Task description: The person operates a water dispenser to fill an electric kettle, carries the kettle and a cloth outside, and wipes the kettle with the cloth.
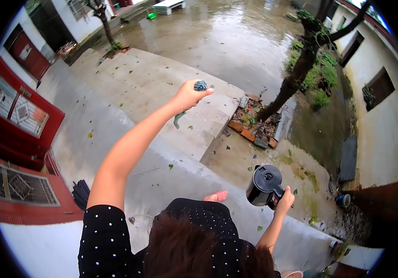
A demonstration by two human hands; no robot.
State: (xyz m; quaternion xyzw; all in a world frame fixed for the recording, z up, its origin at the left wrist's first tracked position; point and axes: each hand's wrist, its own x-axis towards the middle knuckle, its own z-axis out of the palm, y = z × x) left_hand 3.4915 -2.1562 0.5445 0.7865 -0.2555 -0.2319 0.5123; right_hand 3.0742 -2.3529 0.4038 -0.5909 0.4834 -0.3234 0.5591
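Observation:
My left hand [191,96] is stretched out in front over the concrete steps, its fingers closed round a bunched dark blue-green striped cloth [200,86]. A loose end of the cloth hangs below the hand. On the right, my right hand [284,200] grips the handle of a black kettle [267,180]. The kettle is held roughly upright with its lid facing up, out over the edge of the grey walkway. The two hands are well apart.
Wide concrete steps [162,76] with scattered leaves lead down to a wet yard [226,32]. A tree [291,85] rises from a brick-edged bed [247,135]. Red doors [35,109] and a dark folded umbrella [81,193] are at the left. A pink shoe [217,196] shows below.

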